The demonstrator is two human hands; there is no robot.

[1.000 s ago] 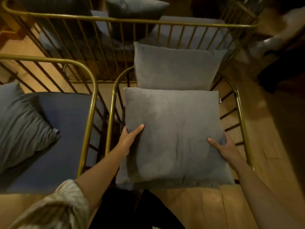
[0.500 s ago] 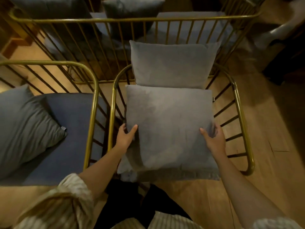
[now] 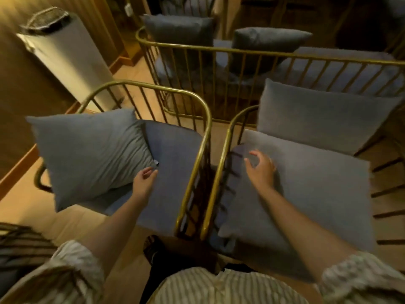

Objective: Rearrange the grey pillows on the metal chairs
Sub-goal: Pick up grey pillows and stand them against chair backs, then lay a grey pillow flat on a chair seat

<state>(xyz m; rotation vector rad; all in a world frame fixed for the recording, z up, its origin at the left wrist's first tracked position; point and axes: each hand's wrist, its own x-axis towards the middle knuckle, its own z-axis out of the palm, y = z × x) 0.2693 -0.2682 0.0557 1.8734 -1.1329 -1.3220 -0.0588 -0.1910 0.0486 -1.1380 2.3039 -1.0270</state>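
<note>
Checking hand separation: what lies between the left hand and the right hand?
In the head view, two brass chair side rails separate the left hand from the right hand, with a narrow gap between them.

Dim, warm amber light, brightest at upper left; motion blur softens everything, and wide-angle distortion bends the edges.

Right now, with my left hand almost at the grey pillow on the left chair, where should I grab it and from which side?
Probably its near right corner. The grey pillow leans tilted against the left chair, and that corner, with its small tag, points straight at your left hand, which is open just short of it. Come in from the right, along the bare seat cushion, and pinch the seam there.
</note>
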